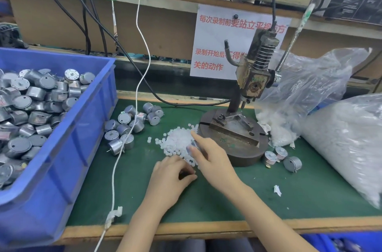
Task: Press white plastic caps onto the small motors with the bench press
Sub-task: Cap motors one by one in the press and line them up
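Note:
A pile of small white plastic caps [177,144] lies on the green mat, left of the bench press [237,127]. My right hand [213,158] grips a small grey motor [192,144] between thumb and fingers above the pile, with its index finger stretched toward the press base. My left hand [171,179] rests at the near edge of the pile with its fingers curled; what they hold is hidden. The press fixture is bare, and its ram [254,84] is raised.
A blue bin [78,127] full of motors stands at the left, with loose motors [128,127] beside it. Three motors [281,158] lie right of the press base. Clear bags of white caps [341,132] fill the right side. A white cable [124,148] hangs across the mat.

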A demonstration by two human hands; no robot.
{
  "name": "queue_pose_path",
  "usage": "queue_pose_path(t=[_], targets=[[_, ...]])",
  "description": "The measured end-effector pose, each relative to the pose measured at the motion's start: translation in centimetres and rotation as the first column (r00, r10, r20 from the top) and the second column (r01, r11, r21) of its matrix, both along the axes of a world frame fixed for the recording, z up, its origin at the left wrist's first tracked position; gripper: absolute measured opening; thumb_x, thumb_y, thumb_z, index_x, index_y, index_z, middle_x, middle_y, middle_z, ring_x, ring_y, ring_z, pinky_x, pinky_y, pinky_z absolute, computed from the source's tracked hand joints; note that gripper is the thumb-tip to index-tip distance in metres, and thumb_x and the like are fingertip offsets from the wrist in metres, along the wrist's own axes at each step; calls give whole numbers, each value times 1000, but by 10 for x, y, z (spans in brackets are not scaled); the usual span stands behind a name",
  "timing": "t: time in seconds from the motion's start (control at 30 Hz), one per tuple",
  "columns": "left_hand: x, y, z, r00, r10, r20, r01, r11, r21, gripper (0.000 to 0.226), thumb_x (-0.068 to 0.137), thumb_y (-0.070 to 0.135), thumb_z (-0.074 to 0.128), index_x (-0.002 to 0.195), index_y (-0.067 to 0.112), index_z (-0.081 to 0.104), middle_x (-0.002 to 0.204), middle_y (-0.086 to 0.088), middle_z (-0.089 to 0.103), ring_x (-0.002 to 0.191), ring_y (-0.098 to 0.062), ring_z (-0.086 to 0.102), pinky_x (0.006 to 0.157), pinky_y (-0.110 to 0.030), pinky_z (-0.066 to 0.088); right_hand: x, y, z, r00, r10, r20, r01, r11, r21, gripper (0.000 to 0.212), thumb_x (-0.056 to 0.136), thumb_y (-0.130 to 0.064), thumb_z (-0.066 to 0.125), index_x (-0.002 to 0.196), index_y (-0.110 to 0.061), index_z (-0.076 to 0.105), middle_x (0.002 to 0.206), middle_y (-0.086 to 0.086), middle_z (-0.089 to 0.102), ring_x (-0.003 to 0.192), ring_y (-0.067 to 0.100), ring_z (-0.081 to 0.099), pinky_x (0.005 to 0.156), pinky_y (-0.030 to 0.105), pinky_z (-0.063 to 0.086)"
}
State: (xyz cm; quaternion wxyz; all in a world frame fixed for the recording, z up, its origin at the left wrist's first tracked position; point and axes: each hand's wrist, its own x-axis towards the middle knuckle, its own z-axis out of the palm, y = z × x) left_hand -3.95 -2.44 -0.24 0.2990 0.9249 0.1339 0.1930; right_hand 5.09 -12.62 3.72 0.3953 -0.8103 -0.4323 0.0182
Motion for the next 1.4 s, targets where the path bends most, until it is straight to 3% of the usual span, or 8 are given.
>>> queue_pose_path(t=[0.2,0.57,0.7,0.77,0.9,1.03,1.2,1.4], targets=[[4,-3,-2,1000,8,7,-8,999,35,10,82,42,61,83,32,64,77,25,39,83,0,36,71,-18,18,2,-27,-27,992,-63,-105,64,998,1,40,98,-17,45,138,-22,42,86,-15,46,83,-5,47,82,2,30],[4,-9,-4,999,-5,33,0,991,137,18,89,40,53,89,24,63,83,17,39,89,-8,42,76,-16,24,0,-24,-33,994,-94,-57,100,988,115,34,93,-18,56,126,-17,56,84,-16,50,82,-10,46,77,5,32],[4,-7,-3,999,3,44,-4,999,40,10,85,31,62,78,26,58,76,19,40,80,-5,42,74,-17,30,0,-26,-34,994,-79,-72,87,989,121,35,93,-18,55,128,-19,55,87,-13,52,79,-8,47,76,6,33],[4,-7,-1,998,29,53,-25,998,-64,21,82,24,66,70,31,50,75,17,46,75,-4,47,72,-19,37,-1,-26,-34,996,-58,-74,67,991,115,34,93,-17,55,127,-18,55,91,-16,50,82,-10,47,78,6,33],[4,-5,-2,990,104,94,-83,976,-199,13,84,15,64,79,26,59,77,13,53,69,-4,51,67,-16,41,-2,-26,-35,999,2,-52,2,996,84,36,94,-17,54,129,-15,52,100,-18,46,92,-16,44,83,3,32],[5,-4,-2,986,123,113,-98,975,-200,8,86,10,59,88,16,64,79,14,53,70,-4,51,65,-10,38,-3,-26,-36,999,52,16,-53,998,33,42,96,-21,48,137,-11,43,104,-7,46,94,-12,39,87,1,27],[3,-5,-3,984,125,124,-97,973,-209,9,88,11,57,91,15,64,81,14,53,72,-3,52,66,-8,38,-3,-26,-37,997,71,43,-70,997,-11,44,98,-21,45,140,-11,39,100,-12,41,92,-15,37,84,-2,26],[3,-4,-4,984,141,111,-112,966,-231,10,89,14,55,93,18,63,84,15,54,76,0,52,68,-9,39,-5,-24,-39,987,92,129,-77,990,-121,48,100,-25,39,145,-13,27,114,-3,42,98,7,47,83,13,33]])
